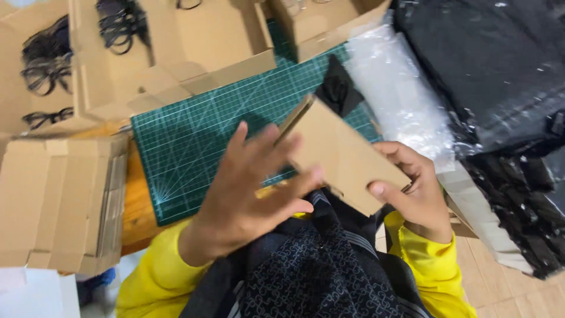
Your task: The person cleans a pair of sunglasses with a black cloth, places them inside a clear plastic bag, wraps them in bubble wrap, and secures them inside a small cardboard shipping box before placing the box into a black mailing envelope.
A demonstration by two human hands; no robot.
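My right hand (412,188) grips the lower right end of a flat brown cardboard box (341,153), thumb on top. It is held tilted above my lap and the near edge of a green cutting mat (194,141). My left hand (253,188) has its fingers spread and rests against the box's left side and open edge. A black cloth piece (338,88) shows just past the box's far end. Both sleeves are yellow, and a dark patterned cloth (312,265) lies over my lap.
Open cardboard boxes (176,53) with black eyeglass frames (47,65) stand at the back left. A stack of flat cardboard blanks (59,200) lies at left. Clear plastic bags (400,94) and a pile of black wrapped items (500,88) fill the right side.
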